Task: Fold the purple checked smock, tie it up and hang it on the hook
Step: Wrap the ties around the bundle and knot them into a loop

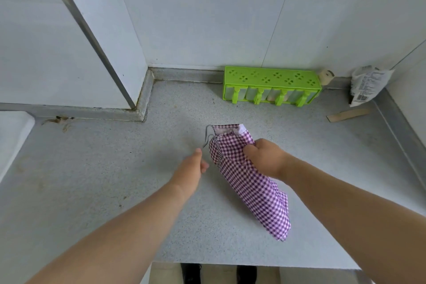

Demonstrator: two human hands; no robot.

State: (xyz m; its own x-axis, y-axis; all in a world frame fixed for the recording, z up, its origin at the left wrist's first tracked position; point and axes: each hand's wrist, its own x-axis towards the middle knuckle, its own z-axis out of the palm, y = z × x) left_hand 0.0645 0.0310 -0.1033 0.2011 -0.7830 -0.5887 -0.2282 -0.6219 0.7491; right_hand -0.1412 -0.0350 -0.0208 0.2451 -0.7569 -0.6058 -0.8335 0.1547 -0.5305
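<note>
Purple-checked cloth was bunched in the right hand (265,159), which was clenched on the upper part of the smock (251,182) and pinned it to the grey speckled table (115,168). The left hand (192,168) sat just beside the smock's left edge, its fingertips pinched on the thin grey tie string (207,137) that looped out from the top corner. The smock lay folded into a long narrow strip, running from near the middle of the table down toward the near edge.

The step in hand looked like the tying. To do it well, the right hand would need to keep the folds squeezed tight while the left drew the string taut and wrapped it round the bundle, so the layers did not spring open. A green rack (272,85) stood against the back wall, well apart; no hook was in view.
</note>
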